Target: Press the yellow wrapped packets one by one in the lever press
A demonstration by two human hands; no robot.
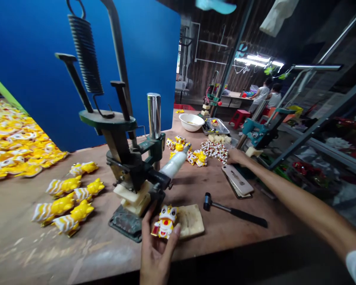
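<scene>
My left hand (pixel 158 249) is wrapped round a small yellow, white and red lion figure (pixel 167 221), holding it upright at the table's front edge. Just behind the figure lies a pale block (pixel 191 221). My right hand (pixel 233 156) reaches to the right edge of a pile of small red and white pieces (pixel 215 150); its fingertips are too small and hidden to read. A green hand press (pixel 130 174) with pale blocks under its head stands left of centre. Several yellow figures (pixel 67 211) lie to its left, and more figures (pixel 197 157) lie behind it.
A hammer (pixel 237 213) and a phone (pixel 237 180) lie on the table (pixel 112 261). Farther back are a white bowl (pixel 191 122) and a metal tray (pixel 218 127). A blue panel (pixel 148 47) rises behind the press. Another press (pixel 255 132) stands right; two people are in the distance.
</scene>
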